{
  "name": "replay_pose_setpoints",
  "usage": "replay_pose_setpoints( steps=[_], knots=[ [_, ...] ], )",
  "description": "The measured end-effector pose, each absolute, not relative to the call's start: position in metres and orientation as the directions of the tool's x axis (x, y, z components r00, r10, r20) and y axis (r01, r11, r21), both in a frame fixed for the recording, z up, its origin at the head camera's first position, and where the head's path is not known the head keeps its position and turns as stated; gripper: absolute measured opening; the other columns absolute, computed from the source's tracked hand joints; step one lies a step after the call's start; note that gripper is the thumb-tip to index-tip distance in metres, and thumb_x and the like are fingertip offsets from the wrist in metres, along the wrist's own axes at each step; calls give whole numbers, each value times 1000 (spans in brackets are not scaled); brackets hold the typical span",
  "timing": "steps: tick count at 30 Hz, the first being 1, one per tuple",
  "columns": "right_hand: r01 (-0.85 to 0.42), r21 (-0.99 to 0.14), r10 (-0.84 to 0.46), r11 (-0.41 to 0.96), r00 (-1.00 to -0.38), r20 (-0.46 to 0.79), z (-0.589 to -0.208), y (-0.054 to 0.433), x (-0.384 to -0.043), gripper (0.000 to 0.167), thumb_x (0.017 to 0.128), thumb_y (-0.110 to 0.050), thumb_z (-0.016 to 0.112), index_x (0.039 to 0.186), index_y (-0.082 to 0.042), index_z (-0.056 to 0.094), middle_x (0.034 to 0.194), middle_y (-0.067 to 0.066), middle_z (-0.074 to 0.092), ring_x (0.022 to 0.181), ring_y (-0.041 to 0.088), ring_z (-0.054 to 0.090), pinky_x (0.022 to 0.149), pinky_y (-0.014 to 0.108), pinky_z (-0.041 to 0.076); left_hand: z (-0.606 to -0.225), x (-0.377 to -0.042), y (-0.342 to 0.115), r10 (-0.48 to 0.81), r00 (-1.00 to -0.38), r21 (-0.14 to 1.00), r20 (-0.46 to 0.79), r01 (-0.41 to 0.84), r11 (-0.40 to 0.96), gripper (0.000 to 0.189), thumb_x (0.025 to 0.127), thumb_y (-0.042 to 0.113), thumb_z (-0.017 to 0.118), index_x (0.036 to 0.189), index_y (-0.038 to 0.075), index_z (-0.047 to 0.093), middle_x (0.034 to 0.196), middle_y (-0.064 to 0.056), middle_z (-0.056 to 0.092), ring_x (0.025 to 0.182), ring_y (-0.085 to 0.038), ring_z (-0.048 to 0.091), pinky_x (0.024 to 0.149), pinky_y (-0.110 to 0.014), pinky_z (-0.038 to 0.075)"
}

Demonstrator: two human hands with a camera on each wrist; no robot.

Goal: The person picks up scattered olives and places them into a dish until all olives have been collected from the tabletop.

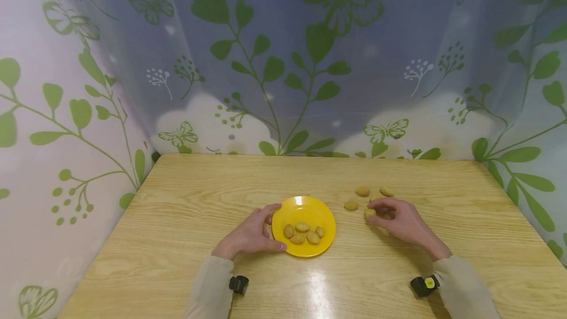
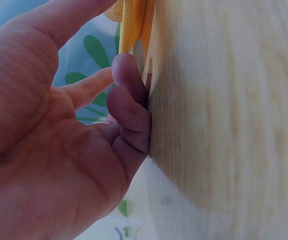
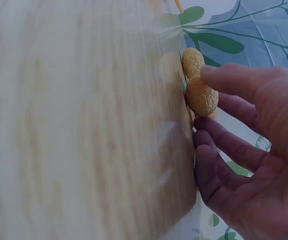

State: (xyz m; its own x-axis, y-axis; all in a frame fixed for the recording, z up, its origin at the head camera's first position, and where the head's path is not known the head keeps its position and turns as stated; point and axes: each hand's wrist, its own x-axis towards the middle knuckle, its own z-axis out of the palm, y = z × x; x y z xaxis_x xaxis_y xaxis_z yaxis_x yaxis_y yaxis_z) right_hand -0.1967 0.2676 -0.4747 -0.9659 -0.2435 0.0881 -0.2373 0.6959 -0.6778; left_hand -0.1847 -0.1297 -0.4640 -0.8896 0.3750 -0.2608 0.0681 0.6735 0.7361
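A round yellow plate (image 1: 305, 250) sits on the table with several tan, wrinkled, walnut-like nuts (image 1: 302, 227) in it. My left hand (image 1: 252, 233) grips its left rim, index finger at the far side and thumb at the near side. In the left wrist view the other fingers of that hand curl near the tabletop beside the plate's edge (image 2: 128, 30). Right of the plate, my right hand (image 1: 403, 220) pinches a nut (image 3: 202, 97) between thumb and fingers, low at the table. Another nut (image 3: 193, 61) lies right by it. The fingers partly hide some nuts.
Loose nuts lie beyond the right hand, among them one nut (image 1: 362, 191) and a farther one (image 1: 387, 191); another nut (image 1: 351, 206) lies nearer the plate. A wooden table (image 1: 199, 181) carries everything. A leaf-patterned curtain (image 1: 283, 87) hangs behind its far edge.
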Motion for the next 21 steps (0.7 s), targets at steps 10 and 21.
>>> replay_pose_setpoints(
  steps=[10, 21],
  knots=[
    [-240, -672, -254, 700, -964, 80, -474, 267, -197, 27, 91, -28, 79, 115, -16, 75, 107, 2, 75, 96, 14, 67, 79, 24, 52, -463, -184, -130, 371, -891, 737, -260, 65, 673, 99, 76, 31, 92, 158, 22, 37, 126, -10, 53, 85, -16, 53, 73, -29, 45],
    [-238, -689, -253, 685, -964, 82, -472, 268, -194, 26, 91, -23, 79, 115, -16, 75, 112, 5, 75, 99, 19, 69, 83, 26, 55, -463, -183, -130, 371, -892, 737, -260, 65, 673, 98, 76, 33, 92, 158, 22, 37, 126, -10, 53, 86, -16, 54, 73, -29, 46]
  ],
)
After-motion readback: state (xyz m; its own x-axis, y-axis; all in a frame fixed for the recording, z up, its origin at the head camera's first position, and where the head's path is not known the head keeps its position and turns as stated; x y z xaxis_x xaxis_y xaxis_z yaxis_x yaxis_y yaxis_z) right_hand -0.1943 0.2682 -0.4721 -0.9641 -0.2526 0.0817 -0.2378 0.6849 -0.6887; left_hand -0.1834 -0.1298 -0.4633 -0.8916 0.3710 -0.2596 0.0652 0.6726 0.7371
